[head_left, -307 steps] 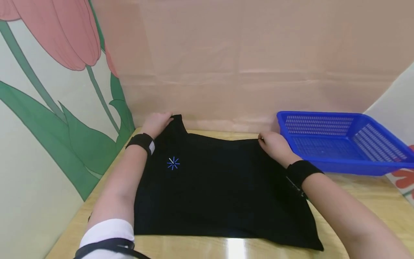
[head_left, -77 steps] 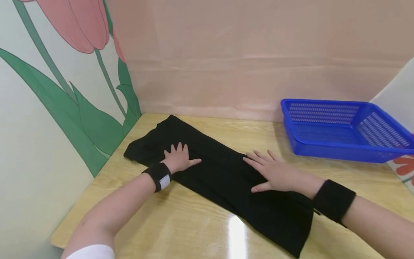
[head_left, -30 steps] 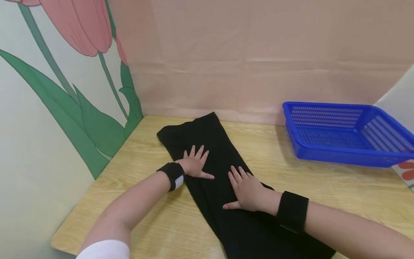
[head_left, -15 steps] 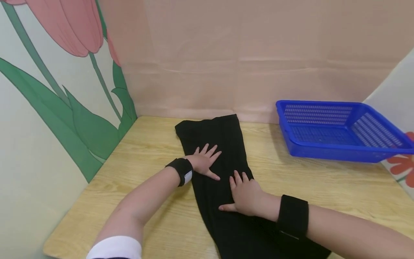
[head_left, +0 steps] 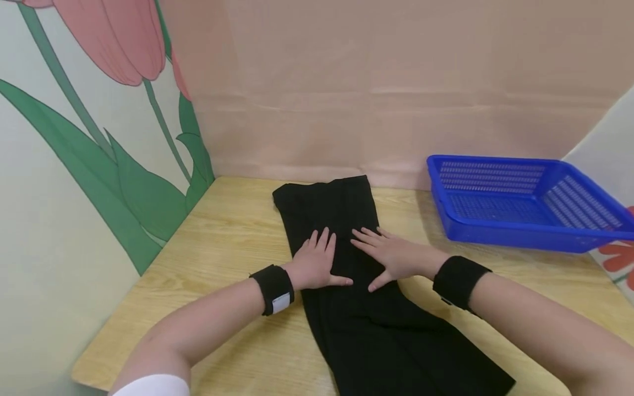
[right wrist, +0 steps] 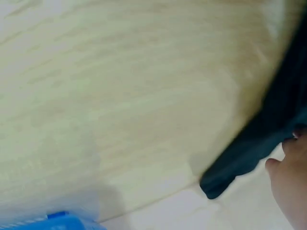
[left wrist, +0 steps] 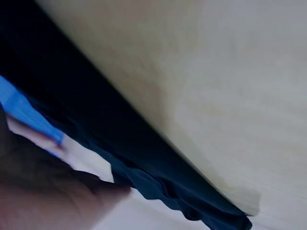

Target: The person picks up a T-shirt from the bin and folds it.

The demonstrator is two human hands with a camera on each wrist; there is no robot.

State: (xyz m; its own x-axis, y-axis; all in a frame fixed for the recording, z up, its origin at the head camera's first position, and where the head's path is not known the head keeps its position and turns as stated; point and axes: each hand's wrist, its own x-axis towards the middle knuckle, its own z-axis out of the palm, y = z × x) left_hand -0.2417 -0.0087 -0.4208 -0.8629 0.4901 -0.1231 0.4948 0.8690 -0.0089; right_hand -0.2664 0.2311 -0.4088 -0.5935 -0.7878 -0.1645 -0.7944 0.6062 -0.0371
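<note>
A black garment [head_left: 329, 206], folded into a long strip, lies flat on the table from its back edge towards the front right; its exact kind cannot be told. On the strip's left part rests my left hand [head_left: 316, 263], fingers straight and thumb spread. My right hand [head_left: 400, 257] lies flat across its right edge, fingertips pointing left and thumb towards me. A small gap of black cloth separates the two thumbs. The left wrist view shows the cloth's long edge [left wrist: 110, 115] beside the hand; in the right wrist view, fingers touch the cloth [right wrist: 249, 143].
A blue perforated plastic basket [head_left: 520, 234] stands at the back right of the light wooden table [head_left: 238, 231]. Behind rises a beige covering [head_left: 317, 99]. A wall with painted tulips [head_left: 124, 44] borders the left side.
Ten seconds ago the garment was spread wide, its upper corners gripped; it has since been folded narrow and turned more upright. Lately my right hand has moved up the cloth, the left slightly nearer me.
</note>
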